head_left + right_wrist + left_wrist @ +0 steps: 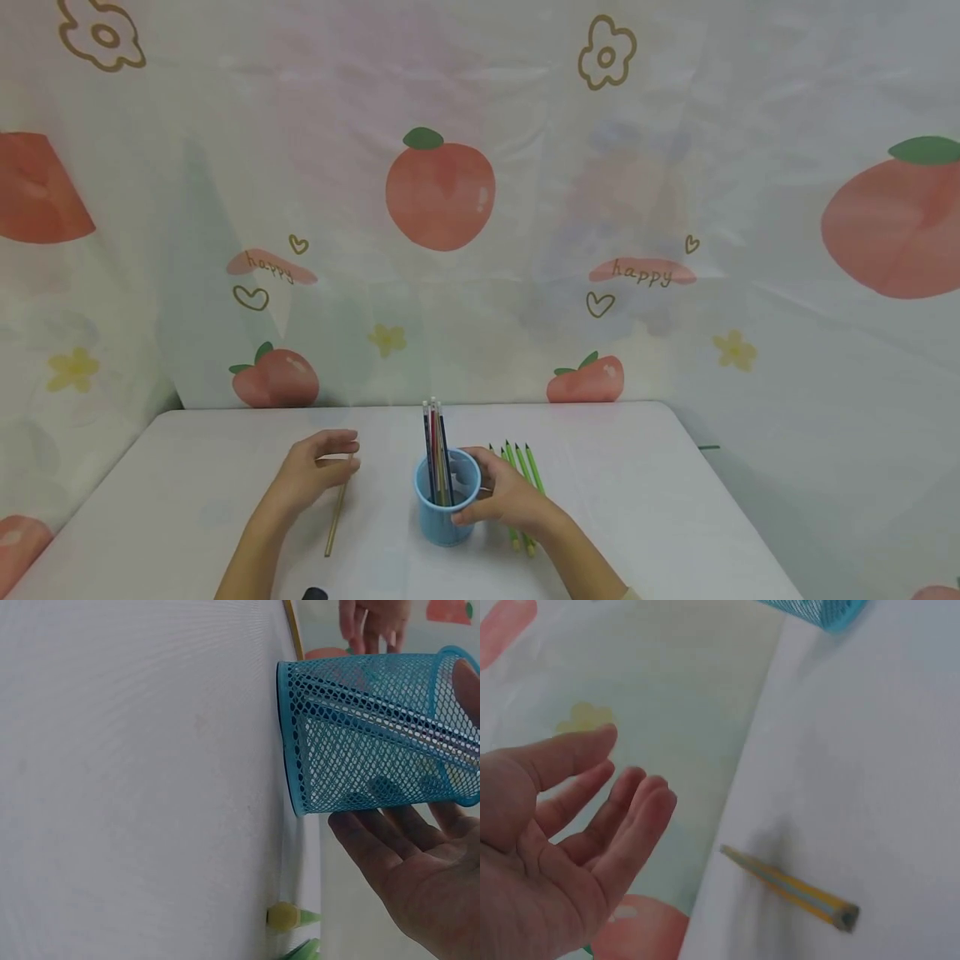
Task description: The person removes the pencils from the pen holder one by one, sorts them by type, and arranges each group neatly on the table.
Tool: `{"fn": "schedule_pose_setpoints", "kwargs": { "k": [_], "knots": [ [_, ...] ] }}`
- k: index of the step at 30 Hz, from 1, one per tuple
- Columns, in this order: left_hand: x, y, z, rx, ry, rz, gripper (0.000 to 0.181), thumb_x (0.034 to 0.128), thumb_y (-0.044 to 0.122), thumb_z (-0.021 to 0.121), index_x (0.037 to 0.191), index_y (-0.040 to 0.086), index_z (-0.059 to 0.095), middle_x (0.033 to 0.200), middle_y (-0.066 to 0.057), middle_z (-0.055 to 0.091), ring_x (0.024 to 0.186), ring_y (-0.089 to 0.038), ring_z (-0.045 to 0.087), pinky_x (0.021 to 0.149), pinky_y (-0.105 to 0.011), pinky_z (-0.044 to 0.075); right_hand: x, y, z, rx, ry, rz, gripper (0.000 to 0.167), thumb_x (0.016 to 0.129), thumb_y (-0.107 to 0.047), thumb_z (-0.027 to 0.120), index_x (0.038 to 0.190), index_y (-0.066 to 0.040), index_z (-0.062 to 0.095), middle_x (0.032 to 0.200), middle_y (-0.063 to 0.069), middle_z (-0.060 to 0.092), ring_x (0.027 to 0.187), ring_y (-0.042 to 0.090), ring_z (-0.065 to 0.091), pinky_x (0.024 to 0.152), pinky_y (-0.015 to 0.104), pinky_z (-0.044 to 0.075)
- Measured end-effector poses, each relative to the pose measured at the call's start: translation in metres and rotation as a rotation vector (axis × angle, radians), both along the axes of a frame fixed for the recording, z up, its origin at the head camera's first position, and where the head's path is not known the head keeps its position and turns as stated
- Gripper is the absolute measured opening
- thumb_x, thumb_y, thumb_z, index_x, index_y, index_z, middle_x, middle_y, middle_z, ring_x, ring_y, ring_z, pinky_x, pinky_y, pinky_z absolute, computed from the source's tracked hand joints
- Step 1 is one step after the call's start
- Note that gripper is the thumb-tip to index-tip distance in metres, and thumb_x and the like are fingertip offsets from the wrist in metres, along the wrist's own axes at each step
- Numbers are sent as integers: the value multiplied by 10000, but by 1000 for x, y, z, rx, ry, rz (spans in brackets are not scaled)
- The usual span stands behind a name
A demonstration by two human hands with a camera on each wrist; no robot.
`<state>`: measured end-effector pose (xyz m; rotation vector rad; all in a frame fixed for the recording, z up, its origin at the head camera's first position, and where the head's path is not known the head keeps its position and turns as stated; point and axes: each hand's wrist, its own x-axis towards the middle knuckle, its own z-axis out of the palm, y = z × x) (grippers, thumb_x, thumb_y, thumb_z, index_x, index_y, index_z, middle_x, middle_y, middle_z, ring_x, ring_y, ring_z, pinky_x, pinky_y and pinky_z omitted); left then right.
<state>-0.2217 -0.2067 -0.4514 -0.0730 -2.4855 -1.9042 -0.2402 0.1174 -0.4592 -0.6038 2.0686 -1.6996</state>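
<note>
A blue mesh cup (pixel 446 527) (pixel 360 735) stands on the table, dark and coloured pencils (pixel 437 450) leaning inside it. The right hand (pixel 513 497) (pixel 424 877) grips its right side, thumb at the near rim and fingers along the wall. To the left of the cup, a thin yellow pencil (pixel 337 515) (pixel 795 890) lies on the table. Above and beside its far end is the left hand (pixel 311 473) (pixel 577 825), fingers loosely bent and apart, holding nothing; the left wrist view shows a gap between hand and pencil.
Several green pencils (pixel 531 467) (pixel 307 917) lie right of the cup, partly behind the right hand. A small black object (pixel 315 593) shows at the white table's (pixel 652 483) near edge, left of centre. A fruit-patterned sheet (pixel 510 317) hangs behind the table.
</note>
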Motion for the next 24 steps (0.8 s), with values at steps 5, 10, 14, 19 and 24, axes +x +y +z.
{"fn": "schedule_pose_setpoints", "kwargs": {
  "k": [5,10,14,19,24],
  "knots": [
    [5,14,14,88,27,-102,489,914,146,724,1354,25,548,1287,-190,622,1124,-323,658,888,-318,595,0,0,1,2,-2,0,813,713,-86,888,1420,-136,490,1387,68,591,1320,353,513,1091,552,441],
    [7,29,22,204,46,-194,497,950,155,680,1385,0,497,1318,-219,592,1128,-270,664,937,-346,574,1,0,1,-2,6,7,815,717,-81,883,1425,-138,484,1392,71,588,1322,346,513,1095,551,436],
    [6,44,22,294,25,-182,457,980,197,645,1376,18,505,1332,-186,601,1182,-301,642,958,-355,562,2,0,0,2,19,4,804,721,-79,881,1420,-143,488,1387,64,592,1317,334,520,1096,554,434],
    [7,61,18,423,-11,-120,393,1008,221,599,1358,60,523,1367,-137,592,1249,-289,604,989,-363,542,1,-1,0,12,21,-4,799,723,-87,882,1415,-147,489,1380,63,595,1317,340,519,1097,562,430],
    [7,73,14,505,-18,-147,401,1045,220,525,1407,54,474,1449,-153,524,1326,-293,541,1051,-359,489,1,0,-1,9,16,-4,799,723,-82,879,1416,-143,487,1378,67,592,1318,342,514,1101,563,425]
  ]
}}
